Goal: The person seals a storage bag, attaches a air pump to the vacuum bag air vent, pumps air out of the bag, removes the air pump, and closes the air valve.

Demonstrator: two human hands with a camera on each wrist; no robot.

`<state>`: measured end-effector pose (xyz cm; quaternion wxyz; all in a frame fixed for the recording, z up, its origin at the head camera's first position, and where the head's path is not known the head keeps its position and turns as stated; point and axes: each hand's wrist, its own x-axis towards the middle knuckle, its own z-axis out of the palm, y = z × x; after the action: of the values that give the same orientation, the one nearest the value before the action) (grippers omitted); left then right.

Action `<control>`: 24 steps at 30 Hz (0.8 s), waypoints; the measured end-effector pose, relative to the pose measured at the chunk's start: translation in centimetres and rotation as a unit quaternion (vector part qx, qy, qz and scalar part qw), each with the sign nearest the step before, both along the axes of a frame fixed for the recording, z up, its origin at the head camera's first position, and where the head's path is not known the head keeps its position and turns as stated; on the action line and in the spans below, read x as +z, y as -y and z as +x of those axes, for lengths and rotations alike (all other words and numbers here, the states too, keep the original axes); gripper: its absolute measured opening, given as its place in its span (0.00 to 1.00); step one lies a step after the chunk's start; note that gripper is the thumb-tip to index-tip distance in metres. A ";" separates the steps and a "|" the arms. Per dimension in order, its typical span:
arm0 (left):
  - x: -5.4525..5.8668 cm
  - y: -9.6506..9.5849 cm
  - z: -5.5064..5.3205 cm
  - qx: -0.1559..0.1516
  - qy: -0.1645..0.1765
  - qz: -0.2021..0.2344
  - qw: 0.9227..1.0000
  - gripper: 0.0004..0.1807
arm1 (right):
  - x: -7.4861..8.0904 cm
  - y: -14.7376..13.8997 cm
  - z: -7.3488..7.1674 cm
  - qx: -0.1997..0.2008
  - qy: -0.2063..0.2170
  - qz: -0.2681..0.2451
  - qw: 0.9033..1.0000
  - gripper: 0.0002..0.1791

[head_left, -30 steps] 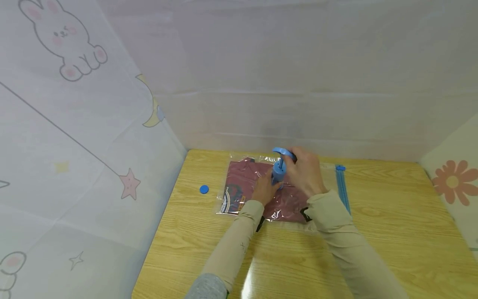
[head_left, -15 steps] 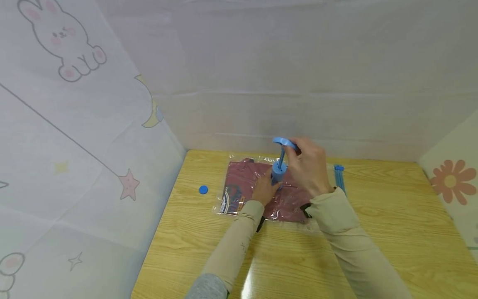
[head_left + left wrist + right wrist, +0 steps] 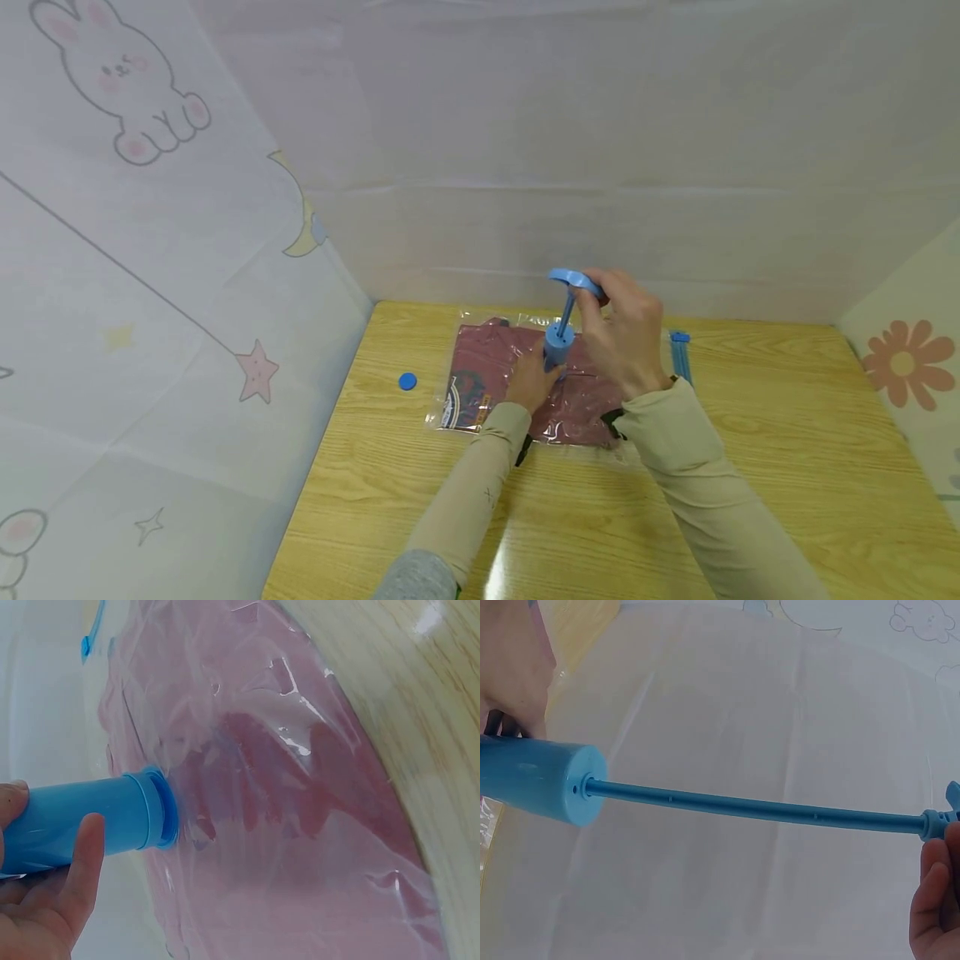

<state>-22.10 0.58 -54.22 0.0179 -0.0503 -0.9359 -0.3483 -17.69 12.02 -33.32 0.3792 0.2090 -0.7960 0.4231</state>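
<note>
A blue hand pump (image 3: pixel 557 348) stands on a clear plastic vacuum bag (image 3: pixel 585 429) that holds folded maroon clothing (image 3: pixel 487 350) with a printed patch. My left hand (image 3: pixel 529 382) grips the pump's barrel (image 3: pixel 82 821) low down, near where its base meets the bag. The pump's T-shaped handle (image 3: pixel 573 279) is held in my right hand (image 3: pixel 622 333), above and to the right of the barrel. A long stretch of the blue rod (image 3: pixel 750 808) shows between barrel and handle in the right wrist view. The right hand's fingers are partly cut off there.
A round blue cap (image 3: pixel 407 381) lies on the wooden table (image 3: pixel 367 467), left of the bag. The bag's blue zip strip with its slider (image 3: pixel 680 337) is at the right end. White printed sheets (image 3: pixel 525 150) hang behind and at the sides.
My right hand has risen with the handle, drawing more of the rod out of the barrel. The left hand stays on the barrel.
</note>
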 end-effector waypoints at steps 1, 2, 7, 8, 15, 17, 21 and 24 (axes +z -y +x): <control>0.0 0.0 0.0 0.000 0.002 0.001 1.000 0.30 | 0.0 0.0 0.0 0.001 -0.004 -0.002 1.000 0.05; 0.0 0.0 0.0 0.000 0.004 0.005 1.000 0.30 | 0.0 0.0 0.0 0.002 -0.008 -0.005 1.000 0.05; 0.1 -0.1 0.0 0.001 0.014 0.011 1.000 0.30 | -0.1 0.2 0.1 0.005 -0.018 -0.023 1.000 0.05; 0.0 -0.1 0.0 0.002 0.016 0.010 1.000 0.30 | -0.1 0.2 0.1 0.005 -0.018 -0.024 1.000 0.05; -0.2 -0.1 -0.1 0.002 0.008 0.010 1.000 0.30 | -0.1 0.2 0.2 0.001 -0.019 -0.032 0.999 0.05; -0.2 -0.1 -0.1 0.002 0.008 0.010 1.000 0.30 | -0.1 0.2 0.2 0.000 -0.018 -0.033 0.999 0.05; -0.4 0.0 -0.2 0.004 0.008 0.002 1.000 0.30 | -0.1 0.2 0.1 0.002 -0.015 -0.033 0.999 0.05; -0.5 0.0 -0.2 0.004 0.007 -0.002 1.000 0.30 | -0.1 0.2 0.1 0.002 -0.013 -0.029 0.999 0.05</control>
<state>-22.29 0.59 -54.70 0.0124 -0.0438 -0.9369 -0.3466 -17.57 11.82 -33.39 0.3948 0.2053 -0.7776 0.4441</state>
